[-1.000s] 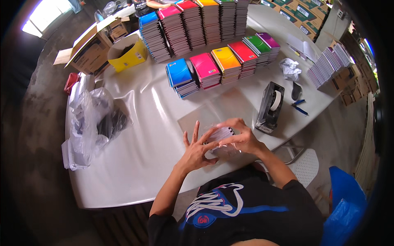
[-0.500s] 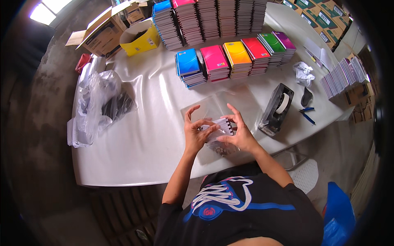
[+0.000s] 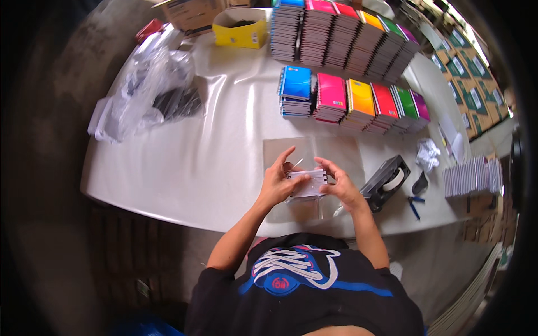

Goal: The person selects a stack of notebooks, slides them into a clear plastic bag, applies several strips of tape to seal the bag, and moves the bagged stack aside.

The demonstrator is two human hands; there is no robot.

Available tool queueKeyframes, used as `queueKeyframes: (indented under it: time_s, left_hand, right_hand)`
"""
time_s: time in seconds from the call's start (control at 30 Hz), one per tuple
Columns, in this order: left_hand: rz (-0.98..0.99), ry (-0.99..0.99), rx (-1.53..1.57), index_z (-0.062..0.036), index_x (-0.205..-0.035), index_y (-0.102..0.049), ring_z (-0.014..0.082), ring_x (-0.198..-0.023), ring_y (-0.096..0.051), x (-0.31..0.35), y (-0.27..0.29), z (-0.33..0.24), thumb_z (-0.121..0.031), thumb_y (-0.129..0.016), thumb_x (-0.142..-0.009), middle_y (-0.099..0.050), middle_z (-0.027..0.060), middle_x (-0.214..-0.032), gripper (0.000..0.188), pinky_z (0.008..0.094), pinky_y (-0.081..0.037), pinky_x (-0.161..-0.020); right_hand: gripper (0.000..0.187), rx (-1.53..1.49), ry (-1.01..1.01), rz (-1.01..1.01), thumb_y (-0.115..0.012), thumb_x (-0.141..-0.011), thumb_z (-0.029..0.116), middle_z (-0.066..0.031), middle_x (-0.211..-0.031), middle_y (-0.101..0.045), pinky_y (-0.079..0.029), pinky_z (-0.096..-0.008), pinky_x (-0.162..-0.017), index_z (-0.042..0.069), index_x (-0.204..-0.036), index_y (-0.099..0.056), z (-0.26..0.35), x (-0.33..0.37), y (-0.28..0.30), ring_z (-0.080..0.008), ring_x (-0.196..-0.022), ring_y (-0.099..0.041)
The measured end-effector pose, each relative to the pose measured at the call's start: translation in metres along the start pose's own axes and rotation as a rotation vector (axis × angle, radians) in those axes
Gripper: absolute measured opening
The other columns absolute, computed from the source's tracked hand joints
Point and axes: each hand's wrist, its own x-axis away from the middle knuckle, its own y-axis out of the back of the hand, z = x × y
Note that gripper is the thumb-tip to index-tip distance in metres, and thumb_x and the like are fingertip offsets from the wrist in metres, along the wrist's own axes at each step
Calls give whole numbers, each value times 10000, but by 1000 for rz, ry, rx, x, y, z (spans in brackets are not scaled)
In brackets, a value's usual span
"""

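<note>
Your left hand (image 3: pixel 277 180) and right hand (image 3: pixel 339 186) each keep a narrow grip on a small notebook (image 3: pixel 308 183). It looks white on top, dark binding teeth edging its right end. It is over the clear sheet (image 3: pixel 344 150) on the near surface (image 3: pixel 224 173), left of the tape dispenser (image 3: pixel 376 183).

The bundle of paper (image 3: pixel 308 189) is white, with small dark marks along its right edge. On the pale, glossy grey-white table (image 3: pixel 162 187), the front notebooks run blue (image 3: pixel 296 83), pink (image 3: pixel 331 94), yellow (image 3: pixel 360 96), red (image 3: pixel 384 100), green (image 3: pixel 404 102) and purple (image 3: pixel 420 105), faint curved lines patterning the blue cover. The open box (image 3: pixel 240 37) is yellow, the tape dispenser (image 3: pixel 379 177) black, its roll (image 3: pixel 394 181) white, the pliers (image 3: pixel 414 208) dark blue. White, blue and red graphics mark the black shirt (image 3: pixel 358 308); green and white patches pattern the brown cartons (image 3: pixel 476 92).
</note>
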Motion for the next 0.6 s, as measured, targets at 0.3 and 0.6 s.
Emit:
queueKeyframes:
  time_s: [0.3, 0.6]
  left_hand:
    - [142, 43, 330, -4, -1155, -601, 136, -732, -635, -3, 13, 19, -162, -738, -774, -686, 81, -818, 435, 268, -503, -666]
    - [-44, -313, -70, -117, -905, -723, 198, -975, -594, 6, 0, 11, 37, -621, -697, -700, 54, -901, 278, 357, -421, -849]
  right_hand:
    - [199, 279, -36, -68, -802, -671, 100, -6, -758, -561, -433, -243, -672, 11, -828, -718, 2, -18, -4, -99, -720, -536]
    - [198, 539, 310, -164, -779, -662, 106, -46, -797, -593, -451, -265, -666, 94, -854, -735, 14, -12, -18, -153, -778, -592]
